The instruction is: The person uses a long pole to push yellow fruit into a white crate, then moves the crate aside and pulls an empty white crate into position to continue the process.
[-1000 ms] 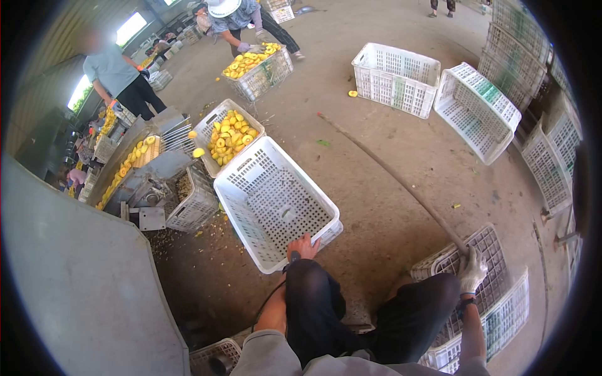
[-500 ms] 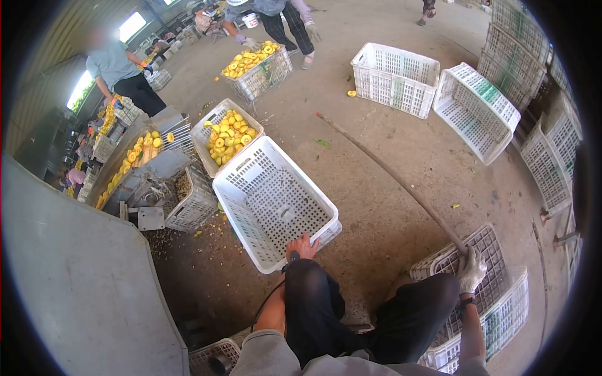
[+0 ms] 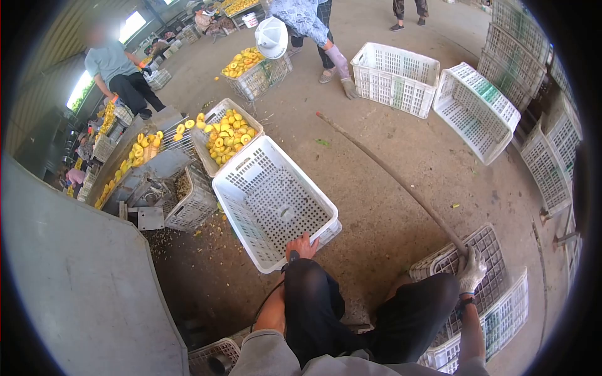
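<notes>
My bare left hand [image 3: 303,246] lies over the near rim of a white plastic crate [image 3: 290,188], fingers bent on the edge; the thumb is hard to make out. Nothing lies in that crate apart from a small pale scrap. My right hand [image 3: 471,271], in a pale work glove, is closed round the near end of a long wooden pole [image 3: 401,178]. The pole slants away across the floor to a reddish tip. Below the gloved hand stand grey and white crates [image 3: 495,313]. A crate of yellow fruit halves [image 3: 229,136] touches the far end of the white crate.
A metal chute [image 3: 172,135] carries fruit halves towards the fruit crate, with a crate of pits [image 3: 188,194] underneath. Grey sheet metal [image 3: 75,269] stands at my left. White crates [image 3: 396,81] and stacked crates [image 3: 511,56] stand right. A co-worker [image 3: 307,25] bends ahead.
The co-worker ahead has bent down and moved a gloved hand to the floor beside the white crate, where a fruit half lay. Fruit halves have slid along the chute. My hands stay put.
</notes>
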The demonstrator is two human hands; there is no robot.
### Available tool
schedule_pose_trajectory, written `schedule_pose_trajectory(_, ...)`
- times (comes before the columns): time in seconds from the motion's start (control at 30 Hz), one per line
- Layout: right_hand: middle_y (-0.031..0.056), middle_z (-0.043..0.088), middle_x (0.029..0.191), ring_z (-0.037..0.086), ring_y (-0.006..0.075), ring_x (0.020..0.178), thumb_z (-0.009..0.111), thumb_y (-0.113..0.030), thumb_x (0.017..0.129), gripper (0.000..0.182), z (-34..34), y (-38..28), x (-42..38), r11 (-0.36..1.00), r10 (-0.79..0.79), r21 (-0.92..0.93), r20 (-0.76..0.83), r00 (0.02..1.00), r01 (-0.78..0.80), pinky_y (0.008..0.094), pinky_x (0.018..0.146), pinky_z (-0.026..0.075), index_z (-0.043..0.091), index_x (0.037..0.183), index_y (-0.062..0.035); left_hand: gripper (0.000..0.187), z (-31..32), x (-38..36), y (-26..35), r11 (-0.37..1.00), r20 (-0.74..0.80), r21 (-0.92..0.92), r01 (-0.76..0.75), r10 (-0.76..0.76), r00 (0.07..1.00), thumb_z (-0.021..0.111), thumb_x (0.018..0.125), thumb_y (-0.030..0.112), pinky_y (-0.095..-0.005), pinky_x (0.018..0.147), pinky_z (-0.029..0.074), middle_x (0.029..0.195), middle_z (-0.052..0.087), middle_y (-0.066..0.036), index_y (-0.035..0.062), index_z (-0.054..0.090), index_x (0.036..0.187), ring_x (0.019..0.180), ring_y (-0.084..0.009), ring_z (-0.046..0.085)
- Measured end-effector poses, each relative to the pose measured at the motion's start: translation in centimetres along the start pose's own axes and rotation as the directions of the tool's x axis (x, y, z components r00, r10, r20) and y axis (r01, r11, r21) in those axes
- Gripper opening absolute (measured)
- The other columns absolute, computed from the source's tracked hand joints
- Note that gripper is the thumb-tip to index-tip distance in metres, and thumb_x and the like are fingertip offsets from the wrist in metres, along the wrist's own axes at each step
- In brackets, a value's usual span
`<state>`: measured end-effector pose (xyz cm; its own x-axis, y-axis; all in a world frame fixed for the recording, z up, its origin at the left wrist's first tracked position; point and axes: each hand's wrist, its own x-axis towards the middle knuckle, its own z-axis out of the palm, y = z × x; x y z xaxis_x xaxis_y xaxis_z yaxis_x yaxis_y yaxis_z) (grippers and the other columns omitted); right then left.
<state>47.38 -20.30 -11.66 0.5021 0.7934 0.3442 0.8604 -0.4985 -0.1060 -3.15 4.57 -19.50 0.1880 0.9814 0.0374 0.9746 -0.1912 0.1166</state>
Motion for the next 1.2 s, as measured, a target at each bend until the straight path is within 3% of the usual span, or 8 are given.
schedule_pose_trajectory(0.1, 0.0123, 0.066, 0.117, 0.062, 0.037, 0.1, 0.065, -0.02, 0.089, 0.034, 0.1, 0.1, 0.0, 1.0, 0.0, 0.001, -0.001, 1.0, 0.0, 0.0492, 0.083, 0.049, 0.064, 0.122, -0.0091, 0.043, 0.2, -0.1, -0.1, 0.993, -0.188, 0.071, -0.099, 0.11, 0.976, 0.07, 0.089, 0.048, -0.0454, 0.051, 0.052, 0.058, 0.065, -0.014, 0.0091, 0.058, 0.077, 0.05, -0.0326, 0.065)
schedule_pose_trajectory(0.2, 0.0124, 0.066, 0.117, 0.063, 0.0368, 0.1, 0.066, -0.02, 0.089, 0.034, 0.1, 0.1, 0.0, 1.0, -0.008, 0.0, -0.008, 1.0, 0.008, 0.049, 0.082, 0.048, 0.064, 0.122, -0.0092, 0.042, 0.3, -0.1, -0.1, 0.993, -0.182, 0.071, -0.094, 0.106, 0.978, 0.07, 0.089, 0.048, -0.0454, 0.05, 0.052, 0.058, 0.065, -0.014, 0.0091, 0.059, 0.076, 0.05, -0.0324, 0.065)
schedule_pose_trajectory(0.3, 0.0124, 0.066, 0.117, 0.063, 0.0367, 0.1, 0.066, -0.02, 0.089, 0.034, 0.1, 0.1, 0.0, 1.0, -0.013, 0.003, -0.018, 1.0, 0.013, 0.0488, 0.083, 0.048, 0.064, 0.121, -0.0092, 0.049, 0.2, 0.0, -0.1, 1.0, -0.011, -0.006, -0.006, 0.006, 1.0, 0.064, 0.09, 0.055, -0.053, 0.062, 0.054, 0.073, 0.07, -0.02, 0.0063, 0.062, 0.086, 0.065, -0.0403, 0.069)
schedule_pose_trajectory(0.63, 0.0113, 0.067, 0.11, 0.064, 0.0363, 0.098, 0.067, -0.022, 0.087, 0.028, -0.6, -0.2, 0.4, 1.0, -0.019, 0.001, 0.012, 1.0, 0.019, 0.049, 0.081, 0.052, 0.066, 0.113, -0.0105, 0.047, 0.4, 0.1, -0.1, 0.999, -0.099, 0.015, -0.033, 0.034, 0.994, 0.066, 0.089, 0.054, -0.0504, 0.058, 0.053, 0.07, 0.069, -0.017, 0.0069, 0.062, 0.083, 0.06, -0.0373, 0.068)
schedule_pose_trajectory(0.87, 0.0143, 0.071, 0.094, 0.069, 0.0387, 0.085, 0.067, -0.025, 0.09, 0.024, -2.1, -0.5, 1.9, 0.997, 0.066, -0.052, 0.346, 0.936, -0.051, 0.0487, 0.077, 0.055, 0.068, 0.108, -0.0084, 0.043, -0.2, -0.2, -0.1, 0.999, -0.076, 0.031, -0.042, 0.044, 0.996, 0.066, 0.091, 0.05, -0.0488, 0.059, 0.054, 0.07, 0.07, -0.014, 0.0071, 0.062, 0.085, 0.059, -0.0344, 0.069)
schedule_pose_trajectory(0.97, 0.0132, 0.072, 0.08, 0.071, 0.0294, 0.072, 0.067, -0.023, 0.089, 0.026, -5.7, -1.4, 2.3, 0.916, -0.045, 0.379, 0.425, 0.904, -0.133, 0.0408, 0.067, 0.056, 0.071, 0.107, -0.0043, 0.044, -0.2, -0.3, -0.2, 1.0, -0.045, 0.006, -0.03, 0.031, 0.998, 0.065, 0.092, 0.05, -0.0489, 0.06, 0.055, 0.072, 0.07, -0.015, 0.0069, 0.063, 0.087, 0.062, -0.035, 0.07)
schedule_pose_trajectory(1.1, 0.0051, 0.067, 0.07, 0.061, 0.0105, 0.057, 0.063, -0.019, 0.09, 0.028, -16.6, -7.2, 4.4, 0.685, 0.063, 0.535, 0.632, 0.772, -0.494, 0.0267, 0.05, 0.048, 0.072, 0.104, 0.0044, 0.044, -0.9, -0.2, 0.1, 1.0, 0.009, -0.019, -0.014, 0.014, 1.0, 0.063, 0.093, 0.051, -0.0491, 0.062, 0.055, 0.073, 0.071, -0.016, 0.0066, 0.063, 0.089, 0.066, -0.0356, 0.071)
schedule_pose_trajectory(1.2, 0.006, 0.068, 0.071, 0.061, 0.0113, 0.056, 0.063, -0.019, 0.091, 0.03, -20.9, -6.4, 3.9, 0.645, 0.051, 0.551, 0.66, 0.75, -0.529, 0.0258, 0.05, 0.047, 0.071, 0.106, 0.0054, 0.045, -0.8, -0.1, -0.1, 1.0, 0.044, -0.024, -0.019, 0.02, 0.999, 0.062, 0.094, 0.051, -0.0486, 0.062, 0.056, 0.073, 0.07, -0.016, 0.0062, 0.063, 0.09, 0.067, -0.0355, 0.071)
